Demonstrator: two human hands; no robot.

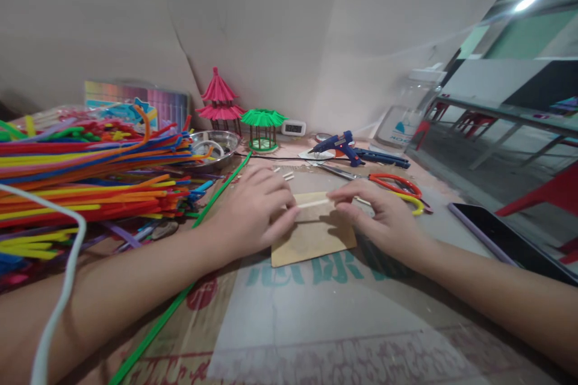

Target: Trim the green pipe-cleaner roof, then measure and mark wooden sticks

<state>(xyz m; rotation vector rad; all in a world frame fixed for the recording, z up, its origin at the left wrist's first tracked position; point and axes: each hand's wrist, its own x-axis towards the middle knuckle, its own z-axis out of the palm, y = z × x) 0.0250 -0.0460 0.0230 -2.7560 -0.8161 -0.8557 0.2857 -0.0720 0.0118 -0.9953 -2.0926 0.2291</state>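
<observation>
Between my two hands runs a thin pale stick (313, 203), held level just above a square tan board (311, 243). My left hand (259, 207) pinches its left end between thumb and fingers. At the other end, the fingertips of my right hand (377, 213) close on the stick. Short pale stick pieces (285, 175) lie just beyond my left hand. Past my right hand rest red-handled pliers (395, 183) and a tool with a yellow handle (413, 201), partly covered by the hand.
Bundles of colourful pipe cleaners (90, 162) fill the left side, near a metal bowl (221, 147). Behind stand a pink pagoda model (219, 99), a green-roofed model (264, 126) and a blue glue gun (336, 145). A phone (510, 240) lies right; a white cable (76, 264) crosses my left forearm.
</observation>
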